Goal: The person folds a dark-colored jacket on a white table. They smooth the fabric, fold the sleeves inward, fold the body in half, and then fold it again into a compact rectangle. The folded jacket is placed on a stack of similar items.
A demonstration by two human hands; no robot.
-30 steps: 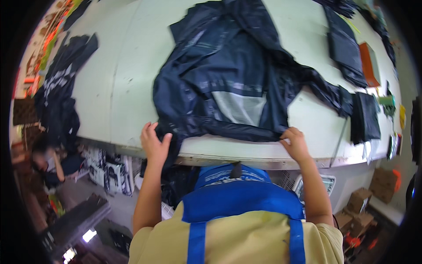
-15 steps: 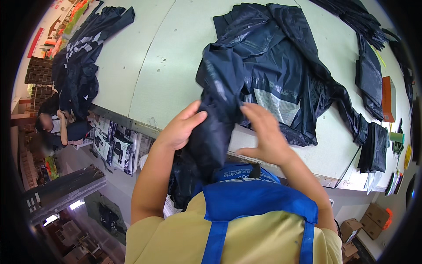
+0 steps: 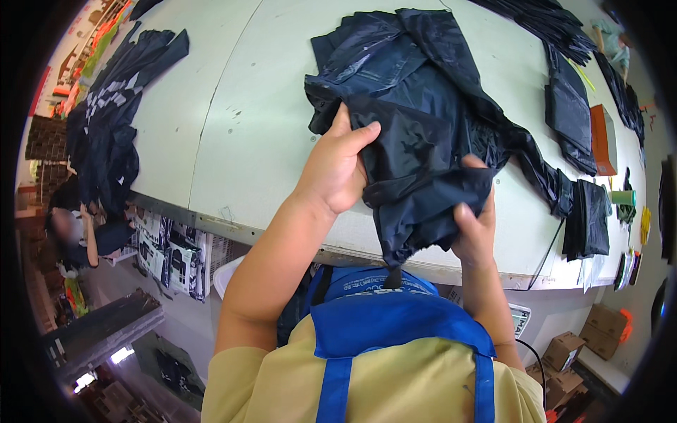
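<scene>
A dark, shiny rain jacket (image 3: pixel 441 92) lies spread on the pale table in front of me, one sleeve trailing off to the right. My left hand (image 3: pixel 337 168) pinches the jacket's left edge, thumb on top and fingers underneath. Nearer to me, my right hand (image 3: pixel 477 222) grips a bunched, folded part of the same jacket, which hangs by the table's front edge. The thumb shows in front of the cloth, and the other fingers are partly covered. Cloth folded over the middle hides what lies beneath it.
Dark garments with pale patches (image 3: pixel 106 120) lie at the table's far left, where another person (image 3: pixel 88 233) sits. On the right are folded dark garments (image 3: pixel 568 106), an orange box (image 3: pixel 604 141) and a green cup (image 3: pixel 623 197). Cardboard boxes (image 3: pixel 564 350) stand below right.
The hanging dark cloth has been brought up and rightward across the jacket, covering its pale grid panel. My left hand has moved up and right; my right hand has moved right and closed on the cloth.
</scene>
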